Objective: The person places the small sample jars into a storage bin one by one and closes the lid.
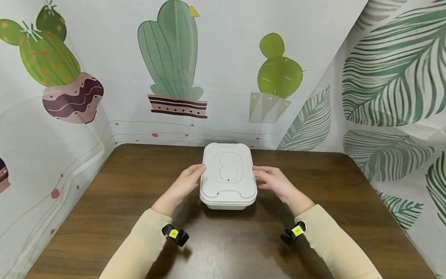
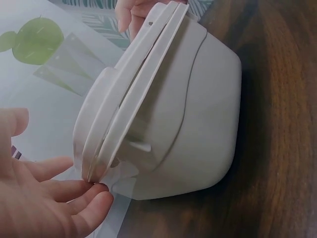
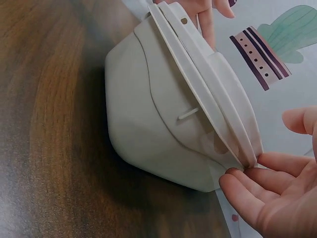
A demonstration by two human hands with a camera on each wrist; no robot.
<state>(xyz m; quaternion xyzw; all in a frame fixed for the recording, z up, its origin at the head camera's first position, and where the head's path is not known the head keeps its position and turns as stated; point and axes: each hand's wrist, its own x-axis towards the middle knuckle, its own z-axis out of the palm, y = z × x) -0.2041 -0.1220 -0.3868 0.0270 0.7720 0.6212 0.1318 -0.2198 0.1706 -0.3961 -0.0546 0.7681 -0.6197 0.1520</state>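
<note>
Two hands, left [image 1: 186, 182] and right [image 1: 273, 181], straight fingers touching one lidded box [image 1: 228, 176].

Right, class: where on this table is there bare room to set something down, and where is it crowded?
Bare wood lies left of the left hand toward the cactus wall, right of the right hand out to the table edge, and in front between the two sleeves. A narrow strip sits behind the white lidded container. The middle is crowded: both hands touch the container's sides.

surface: dark wooden table [image 1: 104, 209] | on it: 1 white lidded container [image 1: 228, 176]
</note>
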